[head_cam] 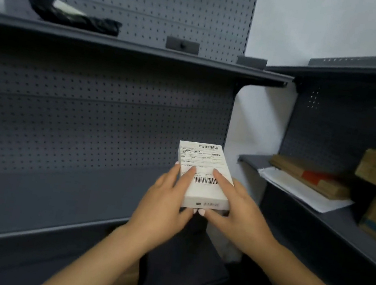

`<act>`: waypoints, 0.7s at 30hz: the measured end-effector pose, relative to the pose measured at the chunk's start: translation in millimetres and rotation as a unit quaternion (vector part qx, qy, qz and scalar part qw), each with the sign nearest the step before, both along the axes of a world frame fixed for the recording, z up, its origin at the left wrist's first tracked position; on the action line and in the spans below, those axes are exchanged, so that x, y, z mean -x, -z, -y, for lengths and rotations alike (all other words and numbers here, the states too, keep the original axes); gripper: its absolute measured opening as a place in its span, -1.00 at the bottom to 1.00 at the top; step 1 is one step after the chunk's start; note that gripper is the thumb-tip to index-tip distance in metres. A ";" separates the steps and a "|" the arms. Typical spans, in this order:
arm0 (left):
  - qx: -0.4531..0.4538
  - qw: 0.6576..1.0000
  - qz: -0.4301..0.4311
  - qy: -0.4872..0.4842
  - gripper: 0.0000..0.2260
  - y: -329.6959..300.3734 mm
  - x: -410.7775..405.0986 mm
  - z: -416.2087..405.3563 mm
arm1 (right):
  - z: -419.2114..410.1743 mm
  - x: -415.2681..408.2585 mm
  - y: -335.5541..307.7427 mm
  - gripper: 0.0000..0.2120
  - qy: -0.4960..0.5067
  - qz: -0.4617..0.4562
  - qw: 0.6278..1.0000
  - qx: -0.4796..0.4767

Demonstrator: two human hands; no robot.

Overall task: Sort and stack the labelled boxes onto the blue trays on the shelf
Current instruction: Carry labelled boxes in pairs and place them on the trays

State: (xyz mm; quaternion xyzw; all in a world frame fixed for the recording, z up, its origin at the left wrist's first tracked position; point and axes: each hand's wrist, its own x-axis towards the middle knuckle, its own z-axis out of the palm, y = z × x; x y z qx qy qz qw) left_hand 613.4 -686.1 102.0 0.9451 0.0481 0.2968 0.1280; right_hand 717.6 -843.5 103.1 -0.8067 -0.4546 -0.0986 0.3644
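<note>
Head view: white labelled box held in both hands at the shelf

Head camera shows us gripping the white box (pixel 204 176) with our left hand (pixel 165 202) and right hand (pixel 239 213), fingers (pixel 187 174) curled over its top face and thumbs under its near end, above the bare dark shelf board (pixel 51 200).

Overhead, a black bag (pixel 72 14) lies on the upper shelf (pixel 147 49). To the right, brown cardboard boxes (pixel 311 176) and a white sheet (pixel 301 191) sit on the side shelf (pixel 253 158).

A shipping label covers the box top, with two barcodes; its small print is too blurred to read.
</note>
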 end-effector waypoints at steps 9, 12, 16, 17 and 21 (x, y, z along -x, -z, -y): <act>-0.002 0.999 0.053 0.010 -0.33 -70.8 7.2 4.2 | -1.7 6.9 -81.3 -0.25 0.024 0.136 0.990 0.029; -0.006 0.997 0.071 0.017 -0.35 -81.2 6.5 6.4 | -6.8 8.6 -96.1 -0.30 0.017 0.165 0.985 0.053; -0.015 0.996 0.087 0.013 -0.34 -91.7 4.0 6.7 | -11.6 0.9 -107.2 -0.33 -0.007 0.195 0.980 0.036; -0.019 0.996 0.090 0.012 -0.34 -94.9 3.5 6.1 | -11.9 -3.4 -109.3 -0.32 -0.011 0.200 0.979 0.035; -0.055 0.995 0.081 -0.011 -0.35 -112.8 -0.4 4.1 | -10.4 -28.8 -117.2 -0.30 -0.030 0.197 0.980 0.012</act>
